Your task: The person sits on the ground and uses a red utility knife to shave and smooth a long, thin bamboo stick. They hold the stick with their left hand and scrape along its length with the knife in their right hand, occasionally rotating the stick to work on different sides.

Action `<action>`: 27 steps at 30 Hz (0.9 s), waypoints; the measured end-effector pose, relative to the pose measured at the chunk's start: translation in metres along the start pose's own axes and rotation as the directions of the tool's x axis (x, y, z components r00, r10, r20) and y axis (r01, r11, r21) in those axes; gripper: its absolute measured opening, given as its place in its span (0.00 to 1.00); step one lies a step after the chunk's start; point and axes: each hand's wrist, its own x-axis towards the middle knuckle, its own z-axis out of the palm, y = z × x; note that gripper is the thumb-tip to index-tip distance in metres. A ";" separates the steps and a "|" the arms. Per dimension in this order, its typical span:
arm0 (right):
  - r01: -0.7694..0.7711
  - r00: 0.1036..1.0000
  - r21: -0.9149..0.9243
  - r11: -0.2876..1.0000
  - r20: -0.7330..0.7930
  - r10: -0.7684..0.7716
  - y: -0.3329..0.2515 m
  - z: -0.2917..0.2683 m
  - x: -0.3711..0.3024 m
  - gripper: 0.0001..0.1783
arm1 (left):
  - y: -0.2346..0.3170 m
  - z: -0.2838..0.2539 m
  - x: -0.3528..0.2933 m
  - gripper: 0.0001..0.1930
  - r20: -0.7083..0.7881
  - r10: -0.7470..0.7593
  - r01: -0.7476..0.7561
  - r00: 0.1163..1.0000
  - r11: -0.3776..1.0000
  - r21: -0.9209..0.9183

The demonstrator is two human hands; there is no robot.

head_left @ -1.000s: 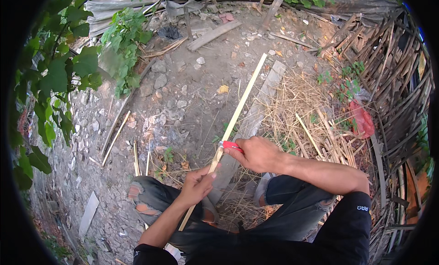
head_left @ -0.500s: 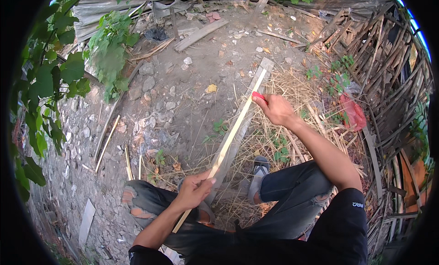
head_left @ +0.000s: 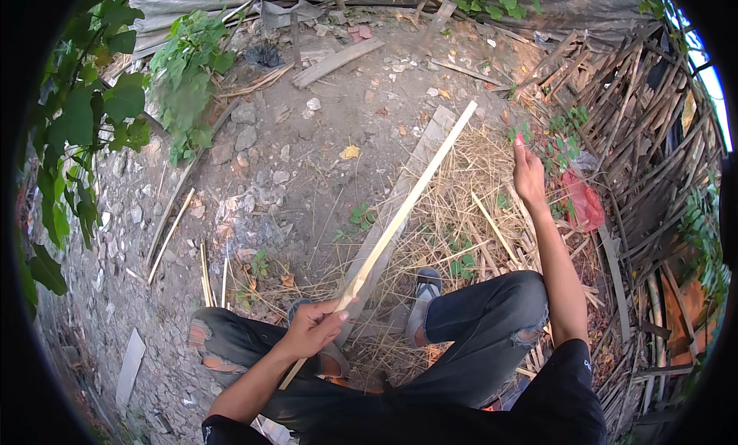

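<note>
A long pale bamboo strip [head_left: 411, 201] slants up and away from my lap, and my left hand [head_left: 315, 328] is closed around its lower part. Under and beside the strip a grey wooden board [head_left: 413, 168] lies between my feet, pointing away from me. My right hand [head_left: 529, 174] is closed and held out to the right, apart from the strip. A small red tool [head_left: 519, 139] pokes out at the top of that fist; the rest of it is hidden. A short pale sliver [head_left: 494, 227] shows over the straw to the left of my right forearm.
Straw-like shavings [head_left: 477, 164] cover the ground right of the board. A red plastic bag [head_left: 582, 200] lies by a heap of sticks [head_left: 630, 114]. Stones and a loose plank [head_left: 337, 62] are scattered on the dirt. Leafy branches [head_left: 81, 130] hang at the left.
My right hand with the red tool has left the strip and moved right. The strip's far end has swung right, off the board's end. A pale sliver now shows above the straw.
</note>
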 end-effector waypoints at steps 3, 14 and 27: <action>0.150 0.968 0.029 0.988 0.202 -0.153 -0.050 0.003 -0.037 0.37 | 0.008 0.000 -0.001 0.21 -0.014 0.018 -0.018 1.000 1.000 -0.020; 0.424 0.581 0.029 0.905 0.758 -0.297 -0.139 0.026 -0.112 0.37 | 0.007 0.005 0.016 0.22 -0.051 -0.011 0.013 0.999 0.999 0.042; -0.141 0.990 0.363 0.921 0.045 0.134 0.056 0.002 0.010 0.34 | 0.001 0.007 -0.006 0.20 -0.008 0.031 -0.030 0.999 0.995 0.096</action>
